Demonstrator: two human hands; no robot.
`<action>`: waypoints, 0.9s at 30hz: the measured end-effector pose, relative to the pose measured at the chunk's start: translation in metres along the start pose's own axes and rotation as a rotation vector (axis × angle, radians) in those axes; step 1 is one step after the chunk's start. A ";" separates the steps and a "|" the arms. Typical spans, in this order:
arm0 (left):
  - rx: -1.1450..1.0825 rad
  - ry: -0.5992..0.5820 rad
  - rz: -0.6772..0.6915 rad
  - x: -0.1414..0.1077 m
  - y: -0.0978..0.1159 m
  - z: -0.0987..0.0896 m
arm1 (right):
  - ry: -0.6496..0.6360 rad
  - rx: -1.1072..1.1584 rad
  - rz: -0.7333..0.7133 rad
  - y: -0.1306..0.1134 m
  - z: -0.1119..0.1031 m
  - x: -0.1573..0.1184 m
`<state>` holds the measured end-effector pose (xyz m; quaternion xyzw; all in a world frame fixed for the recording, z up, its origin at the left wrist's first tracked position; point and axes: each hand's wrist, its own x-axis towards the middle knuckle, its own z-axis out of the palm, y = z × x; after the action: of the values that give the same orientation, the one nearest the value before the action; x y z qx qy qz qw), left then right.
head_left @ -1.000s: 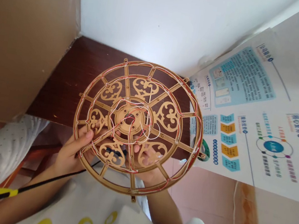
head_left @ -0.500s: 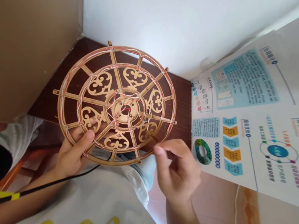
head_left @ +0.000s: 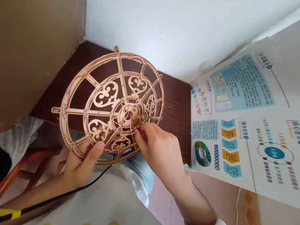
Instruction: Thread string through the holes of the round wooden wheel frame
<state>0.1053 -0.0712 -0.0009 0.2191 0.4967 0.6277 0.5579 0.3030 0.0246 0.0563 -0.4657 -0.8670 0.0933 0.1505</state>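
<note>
In the head view, the dark tabletop point(head_left: 177, 103) backs onto a white wall point(head_left: 152, 19) and meets a brown panel point(head_left: 28, 43) along its left edge. A wheel-shaped frame point(head_left: 84, 112) is held over the tabletop's near edge, tilted, its nearest rim overlapping the grey shirt point(head_left: 104, 199). Its upper lug appears close to the wall in the picture; the gap cannot be judged. Dark wood shows between the frame and the tabletop's right edge, and again toward the far left corner.

The left hand point(head_left: 83, 162) clamps the near left rim, thumb on top and fingers partly hidden underneath. The right hand point(head_left: 159, 143) reaches in from the near right, wrist bent, with thumb and fingertips drawn together beside the hub point(head_left: 124, 118). They are at the red and white wires point(head_left: 123, 103); whether one is pinched cannot be told. The hands are apart, both at the frame.

A black cable point(head_left: 92, 182) with a yellow tag point(head_left: 3, 214) crosses the left forearm and reaches the underside of the frame. A printed poster point(head_left: 233, 113) stands along the tabletop's right edge. At the left are another person's dotted garment point(head_left: 14, 138) and an orange-brown wooden seat point(head_left: 26, 169), beyond the near left corner.
</note>
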 end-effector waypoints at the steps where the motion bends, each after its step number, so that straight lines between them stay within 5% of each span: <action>1: 0.071 0.015 0.086 0.000 0.001 0.002 | -0.031 0.013 0.001 -0.001 0.000 0.002; 4: 0.224 0.023 0.257 0.002 0.004 0.006 | -0.091 0.090 -0.013 -0.002 0.002 0.006; 8: 0.178 0.006 0.210 0.004 0.001 0.002 | -0.077 0.197 0.000 0.002 0.007 0.006; 14: 0.009 0.061 0.088 0.008 -0.002 -0.004 | 0.174 0.319 0.137 0.012 0.006 -0.003; 27: -0.098 0.173 0.115 0.014 0.004 0.007 | 0.572 0.751 0.088 0.011 -0.003 -0.038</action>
<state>0.1054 -0.0554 0.0020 0.1644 0.4984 0.6988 0.4859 0.3326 -0.0007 0.0487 -0.4222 -0.6767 0.2745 0.5372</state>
